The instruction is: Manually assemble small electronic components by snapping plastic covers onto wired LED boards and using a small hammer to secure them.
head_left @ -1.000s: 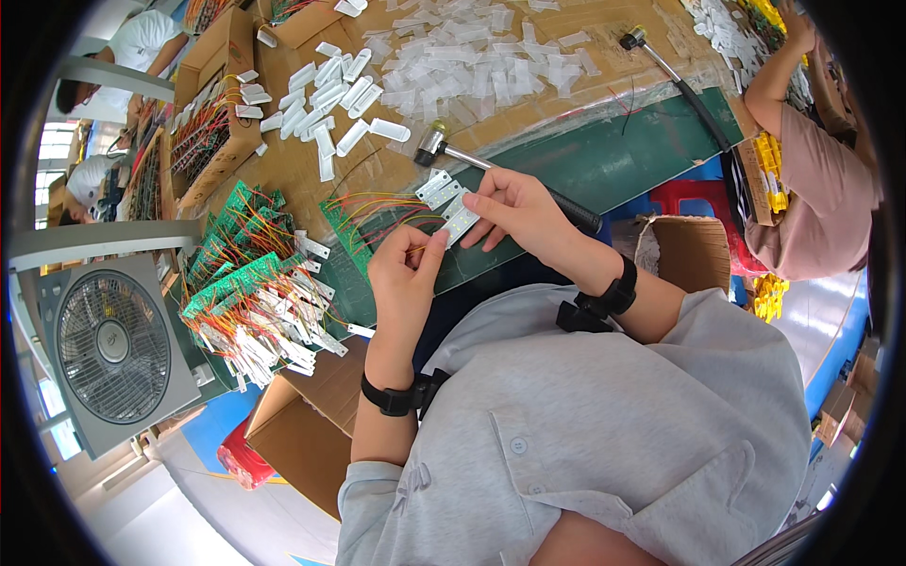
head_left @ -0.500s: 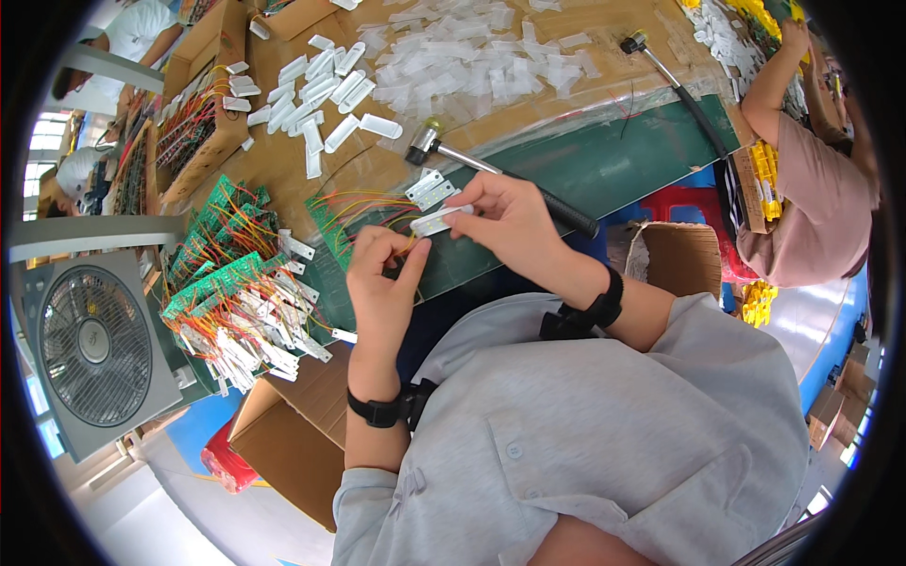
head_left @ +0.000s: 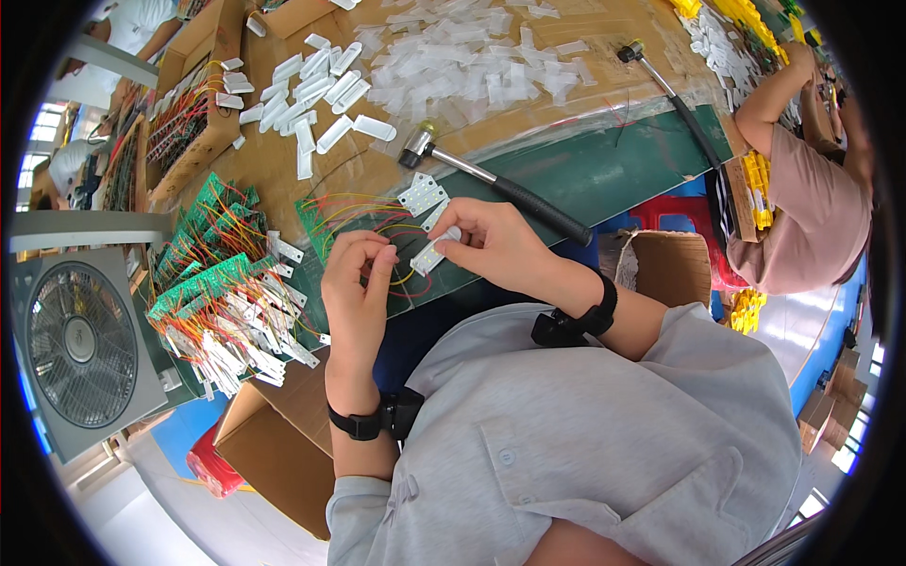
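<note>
My right hand point(head_left: 493, 247) pinches a small white LED board point(head_left: 428, 258) between thumb and fingers, tilted above the green mat's near edge. A whitish piece, perhaps a cover, shows at its upper end under my fingertips. To its left, my left hand point(head_left: 357, 283) has thumb and forefinger drawn together, apart from the board; whatever they may hold is too small to make out. Red and yellow wires point(head_left: 363, 209) run from a green circuit board point(head_left: 311, 226), partly behind my left hand, toward two more white LED boards point(head_left: 422, 195) lying beyond my right hand.
A mallet point(head_left: 500, 184) lies just beyond my hands, another mallet point(head_left: 675, 99) farther right. White plastic covers point(head_left: 316, 90) and clear strips point(head_left: 472, 61) cover the far table. Wired circuit boards point(head_left: 222, 292) are heaped at left, near a fan point(head_left: 83, 321). A co-worker point(head_left: 802, 189) sits at right.
My left hand has come off the LED board and moved left. The board in my right hand has tilted more steeply, its lit-dot face now showing. The whole view has shifted slightly.
</note>
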Action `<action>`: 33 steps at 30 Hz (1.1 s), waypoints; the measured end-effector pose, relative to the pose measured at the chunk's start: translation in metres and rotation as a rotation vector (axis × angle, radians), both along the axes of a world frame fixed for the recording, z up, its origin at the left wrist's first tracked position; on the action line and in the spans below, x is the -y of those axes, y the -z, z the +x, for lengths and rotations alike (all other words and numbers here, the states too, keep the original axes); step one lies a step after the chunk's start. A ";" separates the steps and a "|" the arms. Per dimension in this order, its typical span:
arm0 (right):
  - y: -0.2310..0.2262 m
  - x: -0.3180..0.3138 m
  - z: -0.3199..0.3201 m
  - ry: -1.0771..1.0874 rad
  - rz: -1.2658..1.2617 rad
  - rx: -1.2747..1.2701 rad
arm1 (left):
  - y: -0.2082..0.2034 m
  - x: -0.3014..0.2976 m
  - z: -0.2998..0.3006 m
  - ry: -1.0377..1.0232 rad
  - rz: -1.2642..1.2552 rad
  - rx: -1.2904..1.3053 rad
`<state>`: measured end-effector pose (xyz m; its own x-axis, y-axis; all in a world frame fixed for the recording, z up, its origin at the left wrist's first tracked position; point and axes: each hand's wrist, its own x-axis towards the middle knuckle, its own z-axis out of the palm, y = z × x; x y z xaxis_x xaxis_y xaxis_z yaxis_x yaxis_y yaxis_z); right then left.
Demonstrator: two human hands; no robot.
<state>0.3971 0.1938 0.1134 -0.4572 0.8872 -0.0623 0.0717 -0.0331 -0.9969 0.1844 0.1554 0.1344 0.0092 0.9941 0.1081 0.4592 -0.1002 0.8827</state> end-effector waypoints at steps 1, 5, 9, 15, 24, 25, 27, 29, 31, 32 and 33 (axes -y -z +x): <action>-0.002 0.001 0.000 0.063 -0.033 -0.003 | -0.003 -0.001 0.002 0.017 -0.004 -0.045; 0.000 -0.001 0.001 0.170 -0.083 -0.016 | -0.006 -0.002 0.004 0.124 0.029 -0.130; -0.012 0.001 0.006 0.047 0.071 0.206 | -0.002 -0.002 0.005 0.064 0.077 -0.109; 0.004 0.014 -0.007 0.095 0.735 0.480 | 0.007 -0.002 0.017 0.090 0.225 -0.492; -0.031 -0.119 0.112 0.415 0.649 0.787 | -0.005 0.013 0.006 -0.063 0.330 -0.349; -0.024 -0.139 0.131 0.424 0.657 0.867 | -0.006 0.014 0.007 -0.064 0.334 -0.343; -0.022 -0.156 0.135 0.406 0.534 1.050 | -0.006 0.017 0.009 -0.040 0.381 -0.310; -0.015 -0.162 0.136 0.383 0.404 1.229 | -0.006 0.021 0.011 -0.031 0.365 -0.284; -0.002 -0.164 0.138 0.436 0.564 1.152 | -0.006 0.024 0.013 -0.021 0.345 -0.259; -0.001 -0.164 0.138 0.425 0.565 1.147 | -0.005 0.025 0.012 0.002 0.340 -0.249; 0.000 -0.162 0.140 0.483 0.598 1.107 | -0.005 0.026 0.012 0.026 0.335 -0.239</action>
<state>0.5367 0.3563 0.1135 -0.0552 0.9646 0.2578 0.9467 0.1326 -0.2935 0.1964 0.1292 0.1394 0.0984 0.9035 0.4171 0.6408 -0.3782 0.6681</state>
